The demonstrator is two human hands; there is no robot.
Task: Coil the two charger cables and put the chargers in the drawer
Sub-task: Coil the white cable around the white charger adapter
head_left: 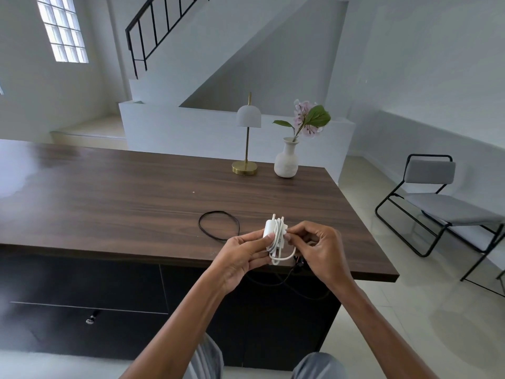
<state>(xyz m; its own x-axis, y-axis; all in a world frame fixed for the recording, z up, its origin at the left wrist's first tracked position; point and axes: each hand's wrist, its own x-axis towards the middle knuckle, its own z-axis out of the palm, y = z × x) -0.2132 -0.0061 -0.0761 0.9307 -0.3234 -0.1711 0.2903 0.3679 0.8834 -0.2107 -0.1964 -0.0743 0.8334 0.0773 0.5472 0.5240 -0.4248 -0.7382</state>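
My left hand [243,251] holds a white charger [270,228] above the front edge of the dark wooden table [123,192], prongs pointing up. Its white cable [280,243] is wound around the charger body, with a loop hanging below. My right hand [317,243] pinches that cable at the charger's right side. A black cable [218,224] lies in a loose loop on the table just left of my hands. More black cable [287,281] hangs over the table's front edge under my hands; its charger is mostly hidden. A dark drawer [90,321] with a small metal knob sits shut at the lower left.
A gold-based lamp [247,143] and a white vase [286,160] with a pink flower stand at the table's far right. A black-framed grey chair [442,206] stands on the tiled floor to the right. A staircase rises behind the table.
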